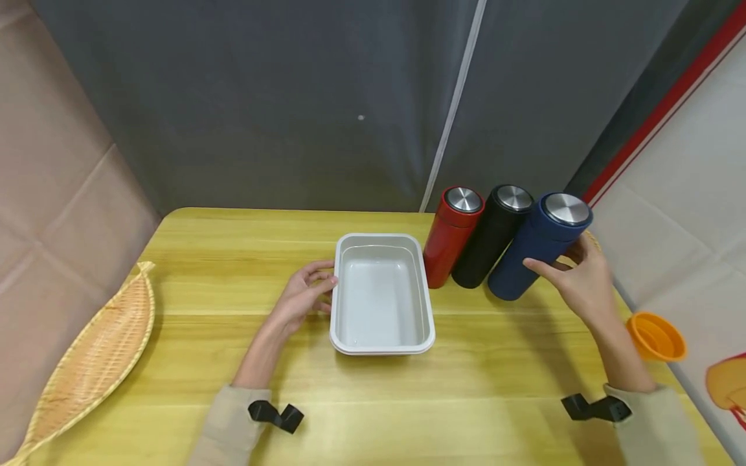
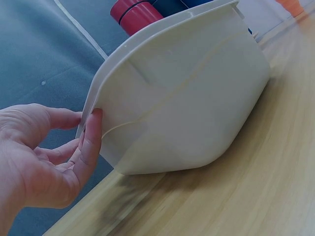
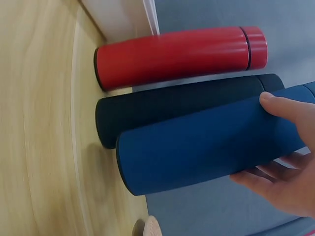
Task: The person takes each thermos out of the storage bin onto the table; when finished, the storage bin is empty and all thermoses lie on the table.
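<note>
A white rectangular plastic container (image 1: 381, 298) stands on the wooden table, its inside bare. My left hand (image 1: 303, 294) is at its left edge; in the left wrist view the thumb and fingers (image 2: 90, 142) pinch the rim. Right of the container stand a red thermos flask (image 1: 445, 249), a black thermos flask (image 1: 486, 249) and a blue thermos flask (image 1: 524, 262), all with silver lids. My right hand (image 1: 583, 278) grips the blue flask from the right, thumb on the near side and fingers partly hidden behind. Whether the blue flask's base touches the table I cannot tell.
A woven leaf-shaped basket (image 1: 96, 356) lies at the table's left edge. An orange cup-like container (image 1: 657, 336) is at the right edge, near another orange item (image 1: 725, 382) cut off by the frame. A grey curtain (image 1: 262, 116) hangs behind the table (image 1: 233, 246).
</note>
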Tool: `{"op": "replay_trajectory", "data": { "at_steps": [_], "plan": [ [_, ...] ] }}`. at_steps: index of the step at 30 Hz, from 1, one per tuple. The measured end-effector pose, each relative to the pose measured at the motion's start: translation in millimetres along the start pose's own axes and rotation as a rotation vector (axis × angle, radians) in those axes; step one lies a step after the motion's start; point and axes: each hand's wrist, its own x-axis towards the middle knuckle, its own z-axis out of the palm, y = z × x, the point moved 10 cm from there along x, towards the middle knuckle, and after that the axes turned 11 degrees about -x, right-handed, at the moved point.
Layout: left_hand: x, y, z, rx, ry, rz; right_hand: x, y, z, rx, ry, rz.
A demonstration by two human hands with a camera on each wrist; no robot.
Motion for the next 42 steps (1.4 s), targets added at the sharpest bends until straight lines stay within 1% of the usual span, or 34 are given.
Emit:
{"op": "replay_trajectory", "data": {
  "at_steps": [7, 12, 19, 22, 27, 32, 38, 42],
  "plan": [
    [1.0, 0.4, -0.5, 0.005, 0.009, -0.001, 8, 21, -3.1, -0.072, 0.014, 0.072],
    [1.5, -0.8, 0.1, 0.005, 0.008, -0.003, 19, 38, 6.1, -0.055, 0.007, 0.104],
    [1.3, -2.2, -0.6, 0.000, 0.009, -0.006, 31, 53, 16.8, -0.025, 0.007, 0.142],
    [1.6, -2.0, -0.3, 0.000, 0.006, -0.004, 35, 55, 18.6, -0.031, -0.004, 0.152],
    [1.9, -1.4, 0.2, -0.005, -0.001, -0.002, 41, 56, 22.9, -0.022, -0.033, 0.140],
    [2.0, -1.6, 0.6, -0.003, -0.005, -0.005, 43, 58, 24.5, 0.001, -0.042, 0.141],
    [0.9, -1.2, 1.3, 0.002, -0.003, -0.005, 43, 60, 26.4, -0.019, -0.055, 0.135],
    [0.2, -0.3, 1.1, 0.008, -0.001, 0.000, 42, 56, 31.4, -0.042, -0.095, 0.110]
  ]
}}
